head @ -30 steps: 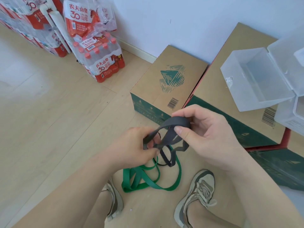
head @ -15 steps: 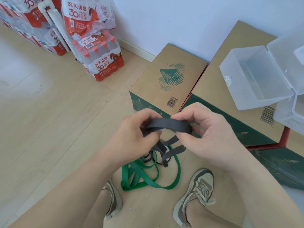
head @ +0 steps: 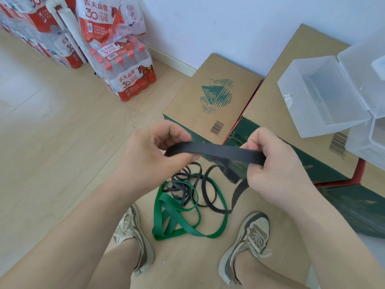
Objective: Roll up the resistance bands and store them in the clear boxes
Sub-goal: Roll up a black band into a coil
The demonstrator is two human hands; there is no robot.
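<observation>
Head camera looks down at my feet in worn beige lace-up shoes, my left shoe (head: 133, 236) at 7 o'clock and my right shoe (head: 248, 243) at 5 o'clock. Between them and a bit ahead, a flat green rubber resistance band (head: 166, 207) lies in a loose tangle on the pale wooden floor (head: 52, 132).

A long, flat dark grey rubber resistance band (head: 216, 152) has loops lying on the green one. The rest goes up to my hands. My left hand (head: 150, 155) pinches it with thumb and curled fingers. My right hand (head: 275, 163) grips it too, fingers curled round it. One part runs straight between my hands, up off the floor.

At 12 o'clock sits a small brown cardboard box (head: 208, 97) with a green mountain picture. Just beside it, at 1 o'clock, is a bigger brown cardboard box (head: 270, 101). On that one, at 2 o'clock, stands a see-through plastic box (head: 337, 126) with its lid up. A second see-through plastic box (head: 366, 147) is right next to it.

At 11 o'clock, packs of red-capped water bottles (head: 127, 80) stand by the white wall (head: 229, 28).
</observation>
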